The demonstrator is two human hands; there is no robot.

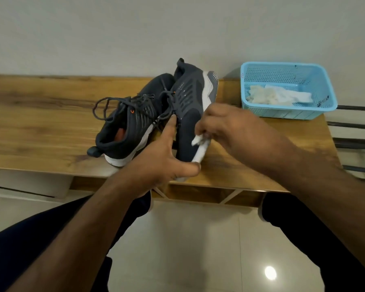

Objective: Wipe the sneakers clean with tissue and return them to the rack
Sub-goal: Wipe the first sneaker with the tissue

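Broadly, the wooden counter (40, 114) lies bare toward its left edge; a blue basket (288, 91) fills its far right corner. Two dark sneakers (135, 121) sit mid-counter. Near the front edge, the left hand (156, 157) grips one tilted sneaker (190, 106); right hand (230, 127) fingers pinch tissue (197, 140) against its sole.

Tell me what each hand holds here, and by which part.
The left hand grips the tilted sneaker at its toe end, thumb under the sole edge. The right hand pinches a wad of tissue against the sneaker's white sole edge.
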